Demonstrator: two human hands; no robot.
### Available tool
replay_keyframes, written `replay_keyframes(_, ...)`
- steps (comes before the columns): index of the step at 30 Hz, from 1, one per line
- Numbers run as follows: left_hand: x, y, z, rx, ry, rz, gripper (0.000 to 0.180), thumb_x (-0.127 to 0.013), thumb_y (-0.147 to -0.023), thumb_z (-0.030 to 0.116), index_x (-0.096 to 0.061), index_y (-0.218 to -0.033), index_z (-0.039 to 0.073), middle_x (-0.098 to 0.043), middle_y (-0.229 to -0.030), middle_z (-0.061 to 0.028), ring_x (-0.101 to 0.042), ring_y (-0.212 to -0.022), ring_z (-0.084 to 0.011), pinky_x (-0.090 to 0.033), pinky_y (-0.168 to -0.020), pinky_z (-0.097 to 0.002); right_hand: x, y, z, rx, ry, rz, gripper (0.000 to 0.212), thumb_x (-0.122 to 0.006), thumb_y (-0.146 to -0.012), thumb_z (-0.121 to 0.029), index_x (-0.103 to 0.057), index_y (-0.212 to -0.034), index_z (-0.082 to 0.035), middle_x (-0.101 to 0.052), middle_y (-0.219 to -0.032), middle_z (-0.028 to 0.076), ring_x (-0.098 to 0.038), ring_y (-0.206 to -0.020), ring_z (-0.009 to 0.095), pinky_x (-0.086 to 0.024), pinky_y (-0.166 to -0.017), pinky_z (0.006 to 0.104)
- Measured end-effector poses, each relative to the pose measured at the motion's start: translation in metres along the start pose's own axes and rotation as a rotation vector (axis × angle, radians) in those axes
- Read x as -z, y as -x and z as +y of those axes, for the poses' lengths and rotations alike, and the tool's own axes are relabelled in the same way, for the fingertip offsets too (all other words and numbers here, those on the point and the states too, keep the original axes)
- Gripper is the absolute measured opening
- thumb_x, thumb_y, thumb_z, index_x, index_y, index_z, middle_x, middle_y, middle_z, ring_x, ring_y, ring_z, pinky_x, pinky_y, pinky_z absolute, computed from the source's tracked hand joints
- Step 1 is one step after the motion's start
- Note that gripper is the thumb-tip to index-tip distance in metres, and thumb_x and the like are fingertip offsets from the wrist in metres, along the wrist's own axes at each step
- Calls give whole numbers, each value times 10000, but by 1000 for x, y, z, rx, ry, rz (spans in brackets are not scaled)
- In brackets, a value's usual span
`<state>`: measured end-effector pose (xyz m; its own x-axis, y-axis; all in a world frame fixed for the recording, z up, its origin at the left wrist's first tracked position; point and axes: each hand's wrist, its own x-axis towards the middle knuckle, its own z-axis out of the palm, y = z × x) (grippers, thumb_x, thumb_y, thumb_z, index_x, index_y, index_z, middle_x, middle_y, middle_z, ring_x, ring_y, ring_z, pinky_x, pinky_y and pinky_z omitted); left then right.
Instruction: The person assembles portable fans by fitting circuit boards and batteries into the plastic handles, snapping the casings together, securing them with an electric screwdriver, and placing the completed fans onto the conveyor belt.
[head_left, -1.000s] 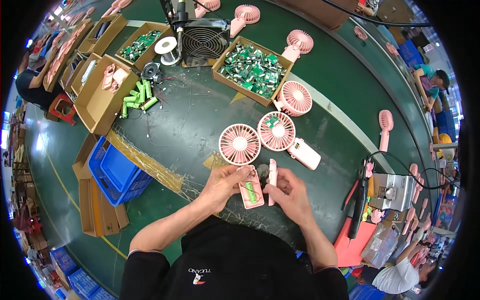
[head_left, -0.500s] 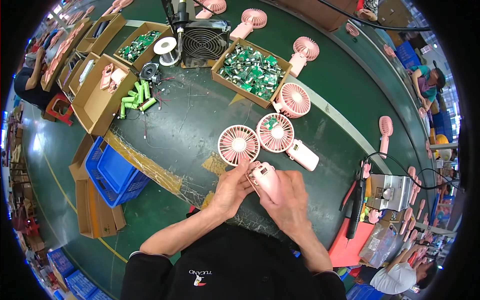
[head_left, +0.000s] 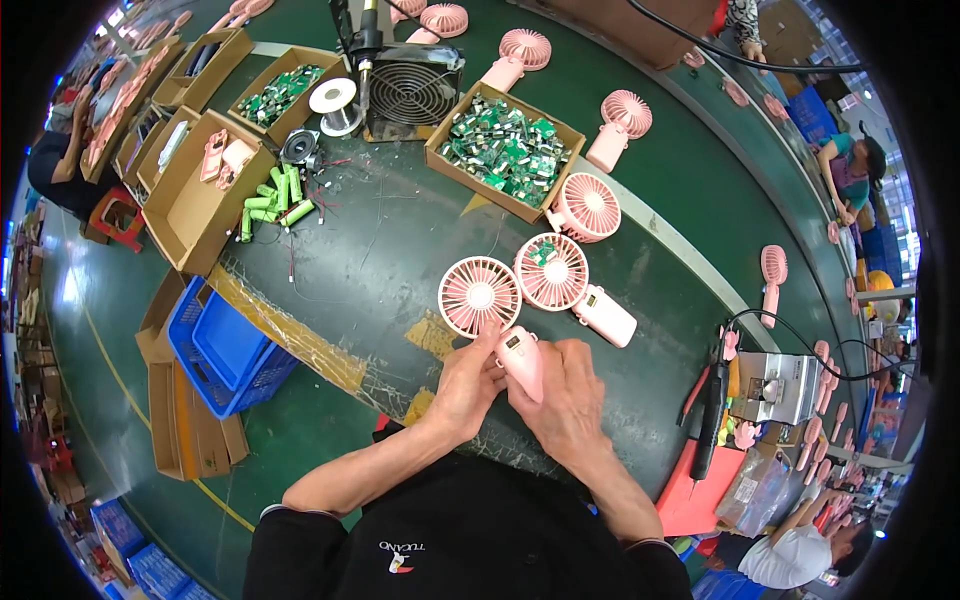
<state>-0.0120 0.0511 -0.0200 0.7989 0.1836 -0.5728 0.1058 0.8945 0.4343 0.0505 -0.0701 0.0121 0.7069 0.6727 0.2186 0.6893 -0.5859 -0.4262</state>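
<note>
Both my hands are around the handle of a pink handheld fan [head_left: 480,297], whose round grille lies on the bench just beyond my fingers. My left hand [head_left: 462,392] pinches the handle near its joint with the grille. My right hand [head_left: 566,402] wraps the handle's pink shell [head_left: 522,360] from the right; a small dark window shows near its top. The inside of the handle is hidden. Touching this grille on the right is a second pink fan [head_left: 568,285], with a small green circuit board [head_left: 543,253] on its grille. A third fan [head_left: 588,207] rests behind it.
A carton of circuit boards [head_left: 515,198] stands beyond the fans. Green battery cells [head_left: 265,205], a solder spool [head_left: 336,105] and a black blower [head_left: 415,95] sit far left. A soldering iron [head_left: 711,420] lies right. Pink fans [head_left: 607,148] lie on the green belt [head_left: 690,190].
The handle shell has turned in my hands and now points more toward me, with my right fingers curled further around it. Fans on the belt have shifted to the right and nearer.
</note>
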Motion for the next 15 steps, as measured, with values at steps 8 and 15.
replay_keyframes(8, -2, -11, -6, -73, -174, 7, 253, -547, -966, 179, -606, -1122, -11, -653, -1067, -74, -619, -999, -166, -497, -858, -318, -9, 5, 15, 13, -8, -96, 450, -658, -743, -274, -565, -1099, -14, -483, -955, 148, -512, -918, 323, -499, -629, 428)
replay_keyframes(15, 15, -22, -4, 26, -183, -119, 285, -552, -968, 232, -560, -1160, 21, -640, -1114, -88, -617, -1027, -199, -496, -890, -351, -4, 11, 14, 61, 40, -1, 378, -648, -685, -183, -547, -914, 101, -486, -921, 193, -507, -885, 314, -472, -641, 351)
